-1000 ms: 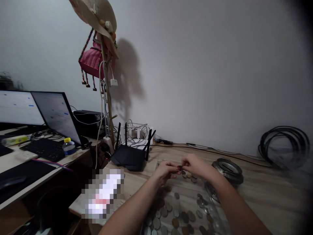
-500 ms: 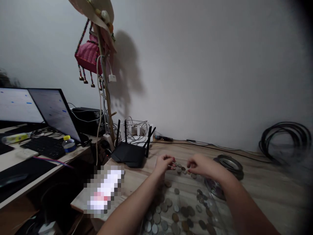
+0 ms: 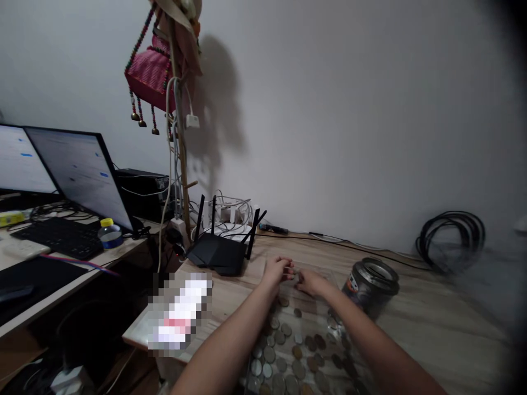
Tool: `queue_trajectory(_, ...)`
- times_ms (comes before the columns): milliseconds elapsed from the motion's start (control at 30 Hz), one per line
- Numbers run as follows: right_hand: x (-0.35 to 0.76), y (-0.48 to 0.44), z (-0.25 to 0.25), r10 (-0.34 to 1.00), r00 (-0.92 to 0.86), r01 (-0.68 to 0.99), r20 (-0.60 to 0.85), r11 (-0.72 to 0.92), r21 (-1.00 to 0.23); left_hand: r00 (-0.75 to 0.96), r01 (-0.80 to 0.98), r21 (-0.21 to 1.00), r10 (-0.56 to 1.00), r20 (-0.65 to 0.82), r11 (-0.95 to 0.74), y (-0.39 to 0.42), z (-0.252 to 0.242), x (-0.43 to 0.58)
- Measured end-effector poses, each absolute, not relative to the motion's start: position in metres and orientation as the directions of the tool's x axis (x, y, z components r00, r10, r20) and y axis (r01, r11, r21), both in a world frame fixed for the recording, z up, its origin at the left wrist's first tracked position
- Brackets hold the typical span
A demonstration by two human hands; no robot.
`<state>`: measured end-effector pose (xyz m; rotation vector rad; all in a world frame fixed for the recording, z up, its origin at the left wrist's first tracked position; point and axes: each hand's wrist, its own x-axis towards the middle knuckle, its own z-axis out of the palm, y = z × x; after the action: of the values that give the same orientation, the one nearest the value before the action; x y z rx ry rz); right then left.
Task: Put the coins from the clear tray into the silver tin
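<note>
Many round coins (image 3: 297, 352), silvery and brownish, lie spread over a clear plastic sheet or tray (image 3: 319, 267) on the wooden table. At its far part my left hand (image 3: 279, 271) hovers with its fingers curled inward, close above the surface. My right hand (image 3: 313, 282) faces it from the right, fingertips bunched together and almost touching the left fingers. Whatever lies between the fingertips is too small and hidden to make out. A loose coin (image 3: 284, 302) rests just below both hands. Right of my right forearm stands a dark round tin (image 3: 373, 285) with a slotted lid.
A black router (image 3: 218, 253) with upright antennas stands behind and left. On the table's left edge lies a blurred-out bright phone-like object (image 3: 181, 312). A coiled black cable (image 3: 450, 241) sits at the far right. Monitors and a bottle (image 3: 110, 235) occupy the left desk.
My right hand has moved left, up close to my left hand, covering the small coins that showed between them. The view has shifted, and more of the tin's side shows.
</note>
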<state>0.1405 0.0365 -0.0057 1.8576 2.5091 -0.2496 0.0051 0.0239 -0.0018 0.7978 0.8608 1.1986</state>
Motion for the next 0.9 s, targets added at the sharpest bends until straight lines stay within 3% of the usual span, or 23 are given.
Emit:
queue_trajectory(133,0.155,0.014,0.022,0.964,-0.265,0.961,0.005,0.265,-0.079,0.202,-0.405,0.886,0.967,-0.153,0.225,0.026,-0.005,0.005)
queue_trajectory(233,0.188,-0.003,0.063,0.934,-0.248,0.956,0.256,0.279,-0.092,0.25,-0.359,0.899,0.954,-0.165,0.25,0.025,-0.004,0.006)
queue_trajectory(300,0.217,-0.009,0.089,0.893,-0.104,0.977,0.438,0.173,-0.122,0.267,-0.341,0.905,0.949,-0.165,0.254,0.023,-0.003,0.006)
queue_trajectory(400,0.256,-0.01,0.11,0.916,0.141,0.989,0.375,-0.119,-0.082,0.273,-0.321,0.917,0.95,-0.152,0.239,0.022,-0.002,0.007)
queue_trajectory(567,0.277,-0.009,0.109,0.965,0.184,0.983,0.187,-0.182,-0.029,0.257,-0.242,0.95,0.957,-0.131,0.195,0.025,-0.002,0.004)
queue_trajectory(700,0.255,-0.018,0.1,0.915,0.132,0.99,0.382,-0.144,0.003,0.17,-0.139,0.984,0.982,-0.088,0.112,0.021,0.001,0.003)
queue_trajectory(767,0.231,-0.024,0.085,0.905,0.027,1.0,0.424,-0.029,-0.001,0.118,0.047,0.999,0.993,-0.026,0.021,0.016,-0.002,0.006)
queue_trajectory(800,0.216,-0.026,0.075,0.94,-0.059,0.997,0.336,0.07,-0.021,0.108,0.252,0.966,0.993,0.039,-0.065,0.012,-0.005,0.009)
queue_trajectory(833,0.202,-0.027,0.063,0.959,-0.125,0.99,0.254,0.137,-0.033,0.118,0.483,0.868,0.991,0.066,-0.115,0.01,-0.009,0.012)
queue_trajectory(900,0.175,-0.023,0.04,0.975,-0.199,0.978,0.098,0.205,-0.048,0.139,0.729,0.669,0.988,0.064,-0.146,0.007,-0.018,0.017)
